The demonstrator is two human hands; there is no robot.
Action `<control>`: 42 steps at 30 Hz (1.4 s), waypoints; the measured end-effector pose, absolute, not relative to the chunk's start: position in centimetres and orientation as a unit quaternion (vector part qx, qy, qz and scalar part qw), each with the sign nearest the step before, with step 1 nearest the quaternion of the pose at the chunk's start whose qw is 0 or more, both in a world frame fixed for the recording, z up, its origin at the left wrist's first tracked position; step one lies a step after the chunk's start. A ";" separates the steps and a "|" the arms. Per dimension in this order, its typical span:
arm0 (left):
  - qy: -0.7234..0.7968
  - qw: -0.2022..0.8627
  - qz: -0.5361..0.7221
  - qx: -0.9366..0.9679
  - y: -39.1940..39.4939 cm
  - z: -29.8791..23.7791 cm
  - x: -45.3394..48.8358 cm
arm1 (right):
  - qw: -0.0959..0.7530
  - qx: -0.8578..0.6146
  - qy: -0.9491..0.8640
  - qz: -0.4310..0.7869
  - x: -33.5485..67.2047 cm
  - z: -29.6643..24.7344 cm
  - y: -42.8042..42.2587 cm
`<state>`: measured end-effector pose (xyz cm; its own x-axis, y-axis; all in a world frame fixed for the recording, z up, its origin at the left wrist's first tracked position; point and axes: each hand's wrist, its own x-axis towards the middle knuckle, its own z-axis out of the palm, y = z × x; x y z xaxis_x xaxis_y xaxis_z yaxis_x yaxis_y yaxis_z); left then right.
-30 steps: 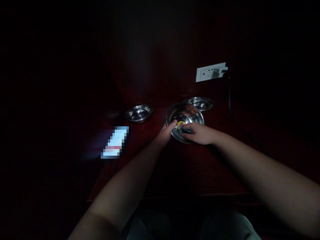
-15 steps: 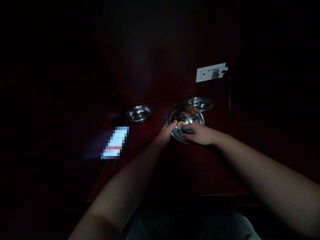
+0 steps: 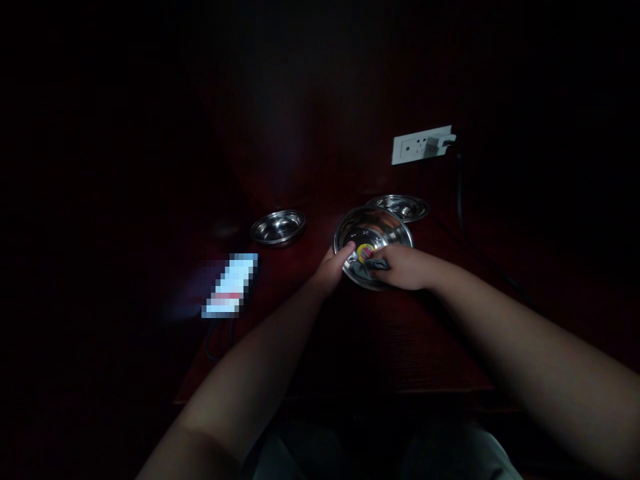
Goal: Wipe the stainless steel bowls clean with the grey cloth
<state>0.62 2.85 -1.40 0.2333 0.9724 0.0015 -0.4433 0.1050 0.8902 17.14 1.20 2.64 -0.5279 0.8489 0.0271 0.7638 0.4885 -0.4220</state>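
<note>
A shiny metal bowl (image 3: pixel 387 230) is tilted toward me above the dark red table, with a round yellow and red sticker (image 3: pixel 365 253) on its inner bottom. My left hand (image 3: pixel 333 268) grips the bowl's left rim, thumb inside and the other fingers hidden behind the wall. Inside the bowl, my right hand (image 3: pixel 404 267) is closed on a dark grey cloth (image 3: pixel 374 265), which presses against the lower inner wall beside the sticker.
A shallow metal bowl (image 3: pixel 279 229) rests to the left. Behind the held bowl lies another metal dish (image 3: pixel 407 208). A lit phone (image 3: pixel 231 287) with cables sits at left. A wall socket (image 3: pixel 423 145) has a plug and black cord (image 3: pixel 460 193) hanging down.
The held bowl has shifted slightly to the right. My right hand and the cloth have moved a little inside it, baring more of the sticker. My left hand keeps its grip.
</note>
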 end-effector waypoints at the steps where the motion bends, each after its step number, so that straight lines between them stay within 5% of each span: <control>1: 0.322 0.670 0.527 0.411 2.8 -1.3 0.6 | 0.115 -0.476 -0.854 0.176 17.1 2.7 1.2; 42: 0.310 0.676 0.509 0.434 2.3 -0.8 0.2 | 0.214 -0.304 -0.888 0.272 16.4 2.5 0.9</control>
<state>0.15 2.26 -0.76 0.2907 0.9566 0.0226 -0.4195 0.1061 0.9015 16.42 0.88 2.51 -0.7234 0.6559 0.2157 0.4228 0.6678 -0.6125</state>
